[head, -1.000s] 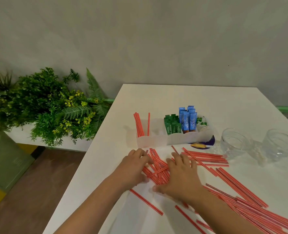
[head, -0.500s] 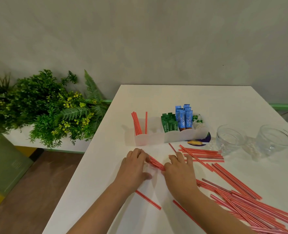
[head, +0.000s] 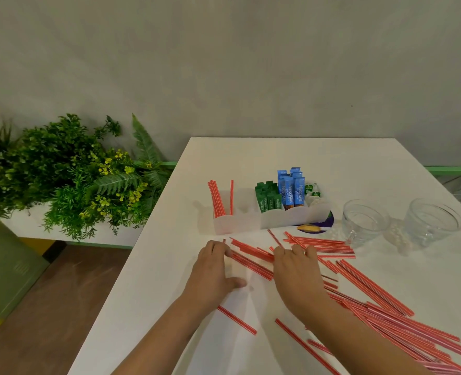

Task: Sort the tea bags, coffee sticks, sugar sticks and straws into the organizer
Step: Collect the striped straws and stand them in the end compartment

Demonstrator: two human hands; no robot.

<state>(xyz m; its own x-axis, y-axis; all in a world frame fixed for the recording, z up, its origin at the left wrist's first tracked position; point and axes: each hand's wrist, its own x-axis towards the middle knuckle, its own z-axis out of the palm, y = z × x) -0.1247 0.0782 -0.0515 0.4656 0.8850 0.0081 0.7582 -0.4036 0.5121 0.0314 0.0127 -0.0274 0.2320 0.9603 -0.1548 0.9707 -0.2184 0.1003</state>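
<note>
Many red striped straws (head: 253,262) lie gathered between the two hands, just ahead of the wrists, and more are scattered to the right of the right hand (head: 297,272). The left hand (head: 214,269) is pressed against the bundle's near-left end with fingers bent over the tips and thumb spread on the table (head: 332,163); the right hand is laid over the bundle's other end, fingers bent down onto it. Whether either hand has truly closed round the straws cannot be told. Beyond the fingertips stands the organizer (head: 272,219), where a few straws are already upright in the left compartment.

The straws are judged very light, thin, smooth and prone to rolling or fanning apart. A grasp near the middle of the squared bundle is advised, with ends aligned first.
</note>
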